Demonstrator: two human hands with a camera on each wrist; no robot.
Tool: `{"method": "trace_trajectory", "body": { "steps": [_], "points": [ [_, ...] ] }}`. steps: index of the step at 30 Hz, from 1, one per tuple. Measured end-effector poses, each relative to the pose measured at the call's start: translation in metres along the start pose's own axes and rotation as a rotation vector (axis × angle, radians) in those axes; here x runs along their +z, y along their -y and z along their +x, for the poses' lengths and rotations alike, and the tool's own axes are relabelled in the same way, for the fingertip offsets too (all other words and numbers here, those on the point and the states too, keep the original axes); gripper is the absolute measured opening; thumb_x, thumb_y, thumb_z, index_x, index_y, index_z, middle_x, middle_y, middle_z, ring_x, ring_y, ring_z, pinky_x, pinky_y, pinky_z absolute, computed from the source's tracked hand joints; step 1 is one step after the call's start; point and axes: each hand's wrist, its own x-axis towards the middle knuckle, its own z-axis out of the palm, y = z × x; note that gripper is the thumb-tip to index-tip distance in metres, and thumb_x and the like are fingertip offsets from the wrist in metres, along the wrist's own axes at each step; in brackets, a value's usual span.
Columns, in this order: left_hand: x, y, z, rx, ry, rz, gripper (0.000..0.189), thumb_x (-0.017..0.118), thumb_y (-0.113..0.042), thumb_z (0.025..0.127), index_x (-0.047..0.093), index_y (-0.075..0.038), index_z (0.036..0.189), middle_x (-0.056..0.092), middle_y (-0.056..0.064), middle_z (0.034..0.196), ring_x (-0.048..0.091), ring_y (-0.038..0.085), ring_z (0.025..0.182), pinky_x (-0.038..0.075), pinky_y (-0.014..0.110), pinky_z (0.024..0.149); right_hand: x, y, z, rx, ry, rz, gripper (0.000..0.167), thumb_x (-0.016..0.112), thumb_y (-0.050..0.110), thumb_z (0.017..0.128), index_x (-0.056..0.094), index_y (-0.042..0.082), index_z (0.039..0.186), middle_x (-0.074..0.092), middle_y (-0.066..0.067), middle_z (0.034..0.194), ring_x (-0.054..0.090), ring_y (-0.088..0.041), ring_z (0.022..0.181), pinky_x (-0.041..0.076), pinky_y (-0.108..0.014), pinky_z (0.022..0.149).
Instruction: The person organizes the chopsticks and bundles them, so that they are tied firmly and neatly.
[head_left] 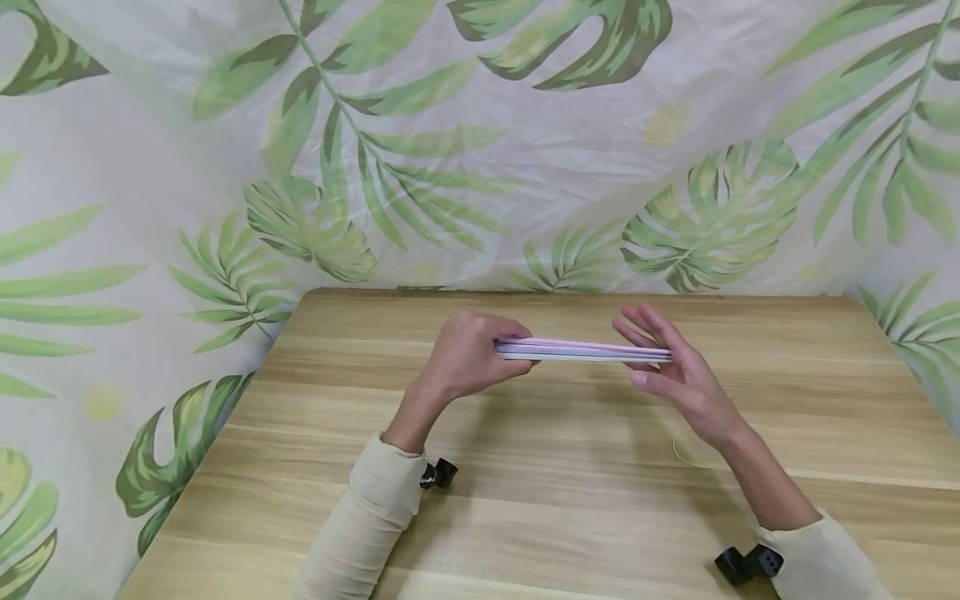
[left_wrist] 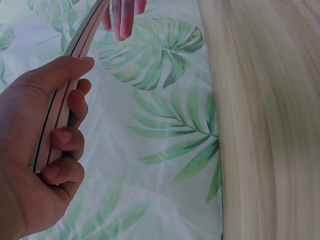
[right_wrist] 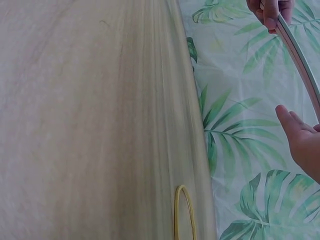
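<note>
My left hand (head_left: 468, 354) grips one end of a stack of thin, flat pastel booklets (head_left: 577, 349), held up above the table and seen edge-on. Pink, lilac and pale bluish layers show along the edge. In the left wrist view the thumb lies on one face of the stack (left_wrist: 61, 100) and the fingers curl round the other. At the opposite end, my right hand (head_left: 686, 379) has its fingers extended and spread, the stack's end against the base of the thumb and palm. The right wrist view shows this hand (right_wrist: 304, 145) only partly.
A yellow rubber band (right_wrist: 176, 212) lies on the wooden table (head_left: 562, 517), below the right forearm. A leaf-patterned cloth (head_left: 450, 167) hangs behind the table and along its sides. Small black devices (head_left: 750, 564) sit at both sleeve cuffs.
</note>
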Motion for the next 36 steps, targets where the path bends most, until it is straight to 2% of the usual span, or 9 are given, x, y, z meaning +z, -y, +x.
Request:
{"method": "trace_trajectory", "body": {
  "steps": [4,8,14,17,23,30,36],
  "points": [
    [0.0,0.001,0.0,-0.01,0.009,-0.004,0.015,0.091,-0.025,0.081,0.085,-0.019,0.094,0.079,-0.008,0.08,0.06,0.003,0.062,0.05,0.027,0.063,-0.005,0.003,-0.001,-0.014,-0.017,-0.021,0.082,0.047,-0.016,0.1,0.015,0.007,0.172,0.038,0.004,0.171,0.044,-0.005,0.154,0.046,-0.018,0.114],
    [-0.004,0.001,-0.001,-0.031,0.011,-0.008,0.016,0.092,-0.025,0.081,0.084,-0.019,0.095,0.079,-0.007,0.081,0.061,0.003,0.063,0.052,0.028,0.064,-0.019,0.011,-0.004,-0.004,-0.045,-0.064,0.076,0.044,-0.014,0.102,0.02,0.007,0.171,0.041,-0.004,0.17,0.045,-0.007,0.153,0.042,-0.016,0.114],
    [-0.009,0.004,-0.001,-0.065,0.011,-0.021,0.016,0.091,-0.025,0.082,0.085,-0.019,0.095,0.079,-0.007,0.082,0.063,0.004,0.065,0.052,0.028,0.065,-0.048,0.02,-0.016,0.032,-0.009,-0.134,0.062,0.042,-0.012,0.105,0.029,-0.005,0.166,0.05,0.003,0.163,0.049,-0.006,0.15,0.047,-0.016,0.111],
    [-0.011,0.006,-0.001,-0.08,0.013,-0.026,0.015,0.09,-0.025,0.082,0.085,-0.019,0.096,0.079,-0.007,0.082,0.062,0.004,0.065,0.051,0.028,0.064,-0.057,0.02,-0.023,0.046,0.012,-0.161,0.061,0.044,-0.014,0.104,0.033,-0.006,0.164,0.053,0.003,0.161,0.052,-0.005,0.147,0.048,-0.016,0.111],
    [-0.013,0.006,-0.001,-0.082,0.01,-0.033,0.016,0.091,-0.026,0.082,0.085,-0.02,0.096,0.08,-0.007,0.083,0.061,0.003,0.064,0.05,0.026,0.063,-0.066,0.019,-0.04,0.129,0.038,-0.309,0.062,0.054,-0.014,0.102,0.035,-0.01,0.16,0.055,0.012,0.156,0.053,0.004,0.141,0.047,-0.012,0.108],
    [-0.013,0.005,-0.002,-0.082,0.007,-0.027,0.017,0.092,-0.026,0.082,0.085,-0.019,0.096,0.08,-0.007,0.083,0.062,0.002,0.064,0.05,0.026,0.062,-0.077,0.011,-0.059,0.24,0.018,-0.528,0.059,0.072,0.0,0.099,0.05,-0.003,0.154,0.058,0.026,0.144,0.059,0.012,0.128,0.051,-0.011,0.1],
    [-0.013,0.004,-0.002,-0.081,0.009,-0.031,0.016,0.091,-0.026,0.083,0.085,-0.019,0.096,0.08,-0.006,0.083,0.062,0.003,0.064,0.05,0.026,0.062,-0.089,0.001,-0.073,0.303,0.042,-0.62,0.052,0.079,0.008,0.097,0.061,0.001,0.145,0.064,0.023,0.139,0.062,0.012,0.122,0.056,-0.014,0.093]
  ]
}}
